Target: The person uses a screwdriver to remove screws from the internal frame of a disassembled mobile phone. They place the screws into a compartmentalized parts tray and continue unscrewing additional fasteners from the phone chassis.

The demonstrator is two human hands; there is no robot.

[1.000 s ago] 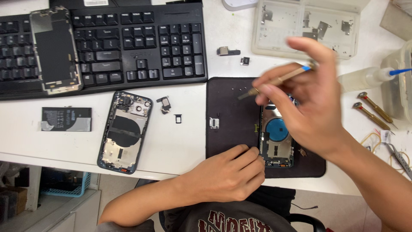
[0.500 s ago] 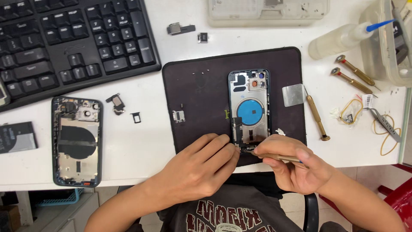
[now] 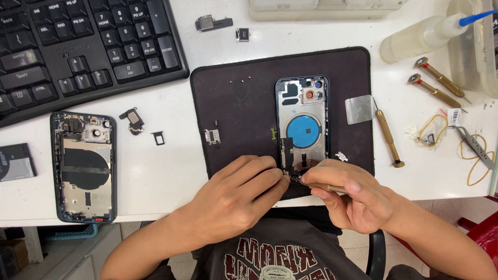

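I see bright, even overhead light on the white tabletop (image 3: 171, 171). Shadows beside the dark rectangular work mat (image 3: 238, 103) are soft and short. Focus is sharp around the mat; its far edges bow slightly.

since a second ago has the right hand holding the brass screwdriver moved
Yes. The right hand came down from above the open phone shell with the blue ring to its bottom edge, against the dark work mat.

You're seated at a white table (image 3: 171, 171), evenly lit. Below its front edge: a black chair (image 3: 377, 254), pale floor (image 3: 451, 207), possibly a teal basket (image 3: 70, 232), partly hidden.
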